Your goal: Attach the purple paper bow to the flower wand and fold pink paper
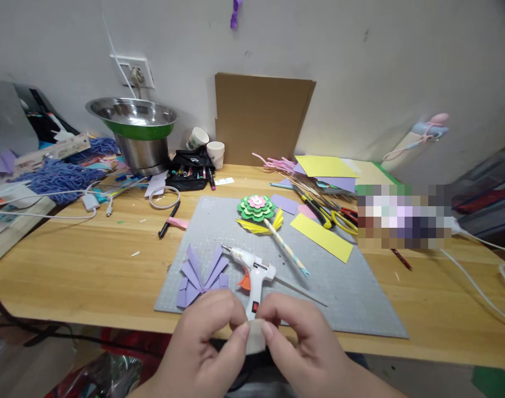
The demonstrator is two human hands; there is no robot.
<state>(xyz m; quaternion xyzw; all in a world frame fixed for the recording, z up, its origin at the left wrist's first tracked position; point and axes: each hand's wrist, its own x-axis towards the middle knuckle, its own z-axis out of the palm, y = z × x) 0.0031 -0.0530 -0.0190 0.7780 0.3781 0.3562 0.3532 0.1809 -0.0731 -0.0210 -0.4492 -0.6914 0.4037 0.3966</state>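
Observation:
Both my hands are at the table's near edge, pinching one small pale piece of paper (256, 336) between them. My left hand (203, 348) grips its left side with thumb and fingers closed. My right hand (304, 345) grips its right side the same way. Just beyond them a white hot glue gun (252, 268) lies on the grey cutting mat (352, 287). A folded purple paper fan shape (200, 273) lies left of the gun. A green paper flower on a striped stick (256, 208) lies farther back on the mat.
A yellow paper strip (321, 236), scissors (339, 218) and stacked coloured sheets (327, 168) lie to the right. A steel bowl (132, 130), paper cups (206, 145), a pen case (192, 168), a black marker (168, 220), cables and blue yarn (57, 176) lie to the left. Cardboard (261, 119) leans on the wall.

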